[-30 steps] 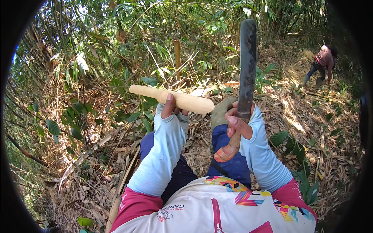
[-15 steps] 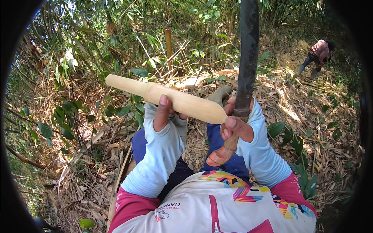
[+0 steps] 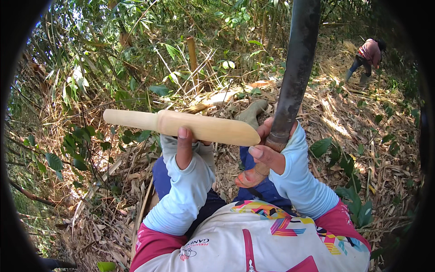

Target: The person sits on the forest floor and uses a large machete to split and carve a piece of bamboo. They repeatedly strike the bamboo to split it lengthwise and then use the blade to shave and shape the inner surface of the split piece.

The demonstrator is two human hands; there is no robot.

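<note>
A pale, smoothly carved wooden piece [image 3: 206, 128], with a narrower end to the left and a rounded tip to the right, lies nearly level across my view. My left hand [image 3: 185, 149] grips it from below, thumb pressed on its near side and the other fingers mostly hidden behind. My right hand [image 3: 272, 152] is closed around the wooden handle of a machete [image 3: 297, 68], whose dark blade points up and away. The right thumb sits close by the carved piece's rounded tip; whether they touch I cannot tell. Light blue sleeves cover both forearms.
Dry leaves [image 3: 226, 172] cover the ground. A boot [image 3: 251, 113] shows beyond my hands. Bamboo and brush stand ahead, with an upright cut stalk [image 3: 193, 61] among them. Another person [image 3: 368, 59] bends over at the far right. Leafy plants [image 3: 355, 204] grow by my right arm.
The carved piece has turned toward level and shifted a little left with my left hand. The machete blade now leans further right. The far person has changed posture slightly.
</note>
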